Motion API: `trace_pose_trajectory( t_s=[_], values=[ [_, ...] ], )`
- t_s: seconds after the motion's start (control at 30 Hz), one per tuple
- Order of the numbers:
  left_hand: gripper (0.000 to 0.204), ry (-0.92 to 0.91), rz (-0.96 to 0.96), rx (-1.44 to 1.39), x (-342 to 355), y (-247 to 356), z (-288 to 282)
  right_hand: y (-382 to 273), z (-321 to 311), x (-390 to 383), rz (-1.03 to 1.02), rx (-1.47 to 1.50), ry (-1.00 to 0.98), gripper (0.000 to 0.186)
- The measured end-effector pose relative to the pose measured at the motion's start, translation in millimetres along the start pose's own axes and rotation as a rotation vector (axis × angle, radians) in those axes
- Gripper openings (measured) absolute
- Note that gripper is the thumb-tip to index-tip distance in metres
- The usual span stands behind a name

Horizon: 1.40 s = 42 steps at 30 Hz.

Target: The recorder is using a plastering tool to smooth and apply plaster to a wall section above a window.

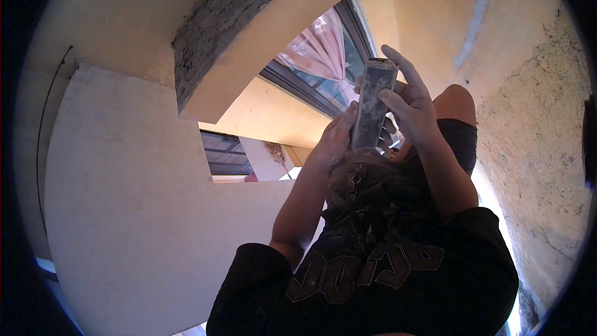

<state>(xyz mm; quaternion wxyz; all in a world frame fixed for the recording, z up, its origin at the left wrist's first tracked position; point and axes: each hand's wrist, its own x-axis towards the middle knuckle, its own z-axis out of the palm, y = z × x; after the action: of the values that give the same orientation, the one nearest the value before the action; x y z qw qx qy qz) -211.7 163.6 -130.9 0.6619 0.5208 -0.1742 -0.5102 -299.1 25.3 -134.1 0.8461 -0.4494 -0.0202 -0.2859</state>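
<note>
Grey block [372, 109]: we hold it tilted.
Left hand [336, 135]: we clamp its near end.
Right hand [413, 104]: we grip its far right side.

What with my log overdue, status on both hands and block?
Left hand holding lower part. Right hand holding upper part. Dusty grey block in both hands. Nothing visibly blocking.

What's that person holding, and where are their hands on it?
A dusty dark grey block: the left hand holds its lower part and the right hand its upper part, with the thumb on its face.
</note>
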Motion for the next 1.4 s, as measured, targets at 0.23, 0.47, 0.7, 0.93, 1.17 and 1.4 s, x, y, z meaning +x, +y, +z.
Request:
trace_pose_trajectory(
  t_s=[0.23, 0.47, 0.7, 0.93, 1.17, 1.4],
  values=[
    [0.053, -0.417, -0.114, -0.529, -3, 4, -16, 8, 7, -3, -0.16, 0.038, -0.088, 0.08],
    [0.05, -0.524, -0.145, -0.707, -1, -9, -12, 8, 5, -2, -0.023, 0.074, -0.227, 0.08],
    [0.056, 0.126, 0.305, 0.118, -2, -5, -3, 7, -3, 3, -0.089, -0.023, 0.036, 0.069],
    [0.045, 0.105, 0.299, 0.509, -6, -2, -9, 10, 0, 5, -0.071, -0.127, -0.014, 0.076],
    [0.053, 0.384, 0.8, 1.06, -2, -2, -3, 25, -3, 8, -0.126, 0.056, 0.081, 0.08],
    [0.053, 0.573, 1.338, 1.24, 9, -15, -4, 33, 21, -4, -0.185, 0.122, 0.225, 0.076]
  ],
)
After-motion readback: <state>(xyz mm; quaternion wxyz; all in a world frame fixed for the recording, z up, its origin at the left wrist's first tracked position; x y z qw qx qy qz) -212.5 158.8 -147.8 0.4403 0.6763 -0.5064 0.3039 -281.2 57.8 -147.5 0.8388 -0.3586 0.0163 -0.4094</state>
